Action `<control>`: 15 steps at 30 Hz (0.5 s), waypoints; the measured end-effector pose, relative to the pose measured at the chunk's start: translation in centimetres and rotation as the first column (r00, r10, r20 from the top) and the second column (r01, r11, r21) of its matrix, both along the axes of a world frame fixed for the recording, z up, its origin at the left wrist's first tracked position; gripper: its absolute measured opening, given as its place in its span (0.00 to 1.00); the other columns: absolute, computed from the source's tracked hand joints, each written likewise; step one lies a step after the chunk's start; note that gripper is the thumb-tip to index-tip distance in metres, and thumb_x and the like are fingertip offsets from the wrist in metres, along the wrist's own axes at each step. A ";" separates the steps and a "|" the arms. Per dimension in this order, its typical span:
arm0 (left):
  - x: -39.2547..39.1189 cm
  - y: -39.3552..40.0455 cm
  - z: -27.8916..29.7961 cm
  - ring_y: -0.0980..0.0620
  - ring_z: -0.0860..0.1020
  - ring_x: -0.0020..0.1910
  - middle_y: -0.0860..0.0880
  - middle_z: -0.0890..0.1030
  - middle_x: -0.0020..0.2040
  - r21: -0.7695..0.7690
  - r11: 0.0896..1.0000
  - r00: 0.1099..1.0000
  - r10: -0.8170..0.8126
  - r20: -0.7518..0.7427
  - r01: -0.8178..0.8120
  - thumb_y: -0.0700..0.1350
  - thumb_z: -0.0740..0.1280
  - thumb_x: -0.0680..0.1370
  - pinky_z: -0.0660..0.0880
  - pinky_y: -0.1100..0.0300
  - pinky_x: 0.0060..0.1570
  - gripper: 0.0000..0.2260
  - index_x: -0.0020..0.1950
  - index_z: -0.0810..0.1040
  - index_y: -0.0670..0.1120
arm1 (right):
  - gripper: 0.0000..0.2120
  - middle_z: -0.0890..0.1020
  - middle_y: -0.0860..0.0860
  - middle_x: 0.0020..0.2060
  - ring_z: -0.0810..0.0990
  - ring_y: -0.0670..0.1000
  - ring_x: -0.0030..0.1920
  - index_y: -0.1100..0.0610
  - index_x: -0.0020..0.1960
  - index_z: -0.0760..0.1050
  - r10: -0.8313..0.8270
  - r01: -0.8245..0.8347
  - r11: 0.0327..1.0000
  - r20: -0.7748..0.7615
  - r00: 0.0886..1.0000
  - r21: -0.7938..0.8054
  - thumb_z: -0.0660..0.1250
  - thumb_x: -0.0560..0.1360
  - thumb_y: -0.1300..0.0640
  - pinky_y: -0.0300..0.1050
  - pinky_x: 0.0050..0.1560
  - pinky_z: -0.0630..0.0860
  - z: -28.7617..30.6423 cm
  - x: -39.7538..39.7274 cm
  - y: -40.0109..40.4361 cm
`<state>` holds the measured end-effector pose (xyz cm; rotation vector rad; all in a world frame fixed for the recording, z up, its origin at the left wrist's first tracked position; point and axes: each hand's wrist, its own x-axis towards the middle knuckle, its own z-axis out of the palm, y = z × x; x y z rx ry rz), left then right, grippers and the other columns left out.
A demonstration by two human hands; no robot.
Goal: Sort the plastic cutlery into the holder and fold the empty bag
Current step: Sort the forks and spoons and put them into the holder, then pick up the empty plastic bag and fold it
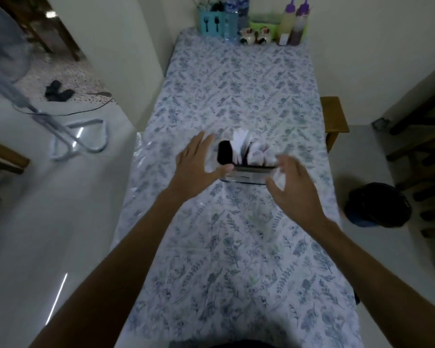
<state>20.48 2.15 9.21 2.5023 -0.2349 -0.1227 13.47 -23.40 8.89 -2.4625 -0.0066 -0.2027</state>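
Much of the scene is dim and smeared by motion, so fine detail is lost. A clear cutlery holder point(246, 173) stands near the middle of a long table point(236, 96) covered in a blue-and-white floral cloth. Inside the holder, black cutlery point(225, 153) fills the left end and white cutlery point(240, 146) stands just right of it; paler pieces further right are too blurred to identify, and no piece can be told as fork, spoon or knife. The holder's right end is hidden behind the person's right hand point(295, 189).

The left hand point(195, 163) is at the holder's left side, fingers spread wide, thumb touching or almost touching the near left corner. The right hand is also spread open, fingers blurred; whether it touches the holder cannot be told. Neither hand grips anything.

Far beyond the holder, at the table's end against the wall, stand a blue caddy point(211, 23), water bottles point(232, 18), and two purple-capped squeeze bottles point(293, 23). A dark bin point(377, 204) sits on the floor right of the holder.
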 end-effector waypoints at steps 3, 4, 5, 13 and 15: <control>-2.6 6.2 -3.7 0.46 0.57 0.81 0.47 0.58 0.83 0.067 0.965 0.946 0.262 -0.192 -0.253 0.72 0.64 0.75 0.52 0.40 0.78 0.43 0.83 0.56 0.51 | 0.23 0.79 0.51 0.57 0.79 0.51 0.52 0.54 0.70 0.68 0.047 0.034 0.978 -0.374 0.926 0.208 0.70 0.79 0.49 0.44 0.47 0.73 -3.9 -3.0 3.6; -3.1 8.3 -4.7 0.44 0.59 0.81 0.45 0.60 0.82 0.094 0.944 0.913 0.330 -0.240 -0.317 0.71 0.64 0.75 0.54 0.40 0.77 0.43 0.83 0.57 0.50 | 0.23 0.80 0.53 0.57 0.79 0.51 0.51 0.54 0.69 0.68 0.065 0.075 0.962 -0.487 0.871 0.263 0.71 0.78 0.50 0.42 0.46 0.73 -5.3 -3.1 4.8; -3.5 10.2 -5.6 0.42 0.61 0.80 0.44 0.61 0.82 0.122 0.922 0.879 0.387 -0.278 -0.368 0.71 0.65 0.75 0.55 0.39 0.77 0.43 0.82 0.58 0.48 | 0.24 0.80 0.54 0.58 0.79 0.51 0.51 0.55 0.69 0.68 0.072 0.116 0.952 -0.572 0.817 0.285 0.71 0.78 0.50 0.41 0.45 0.73 -6.5 -2.9 6.1; -1.6 20.9 -10.5 0.35 0.70 0.72 0.37 0.70 0.74 0.172 0.830 0.756 0.556 -0.346 -0.531 0.66 0.69 0.76 0.65 0.38 0.72 0.39 0.78 0.65 0.45 | 0.18 0.77 0.50 0.52 0.79 0.53 0.51 0.55 0.66 0.72 -0.007 0.248 0.937 -0.693 0.721 0.248 0.67 0.78 0.51 0.43 0.45 0.72 -10.8 4.1 14.3; 0.2 22.4 -11.9 0.36 0.69 0.73 0.36 0.69 0.74 0.135 0.816 0.732 0.567 -0.377 -0.563 0.63 0.70 0.77 0.65 0.40 0.73 0.39 0.79 0.63 0.42 | 0.10 0.79 0.52 0.46 0.80 0.56 0.49 0.55 0.56 0.75 -0.090 0.283 0.940 -0.662 0.744 0.190 0.65 0.76 0.53 0.44 0.41 0.72 -11.4 5.9 16.1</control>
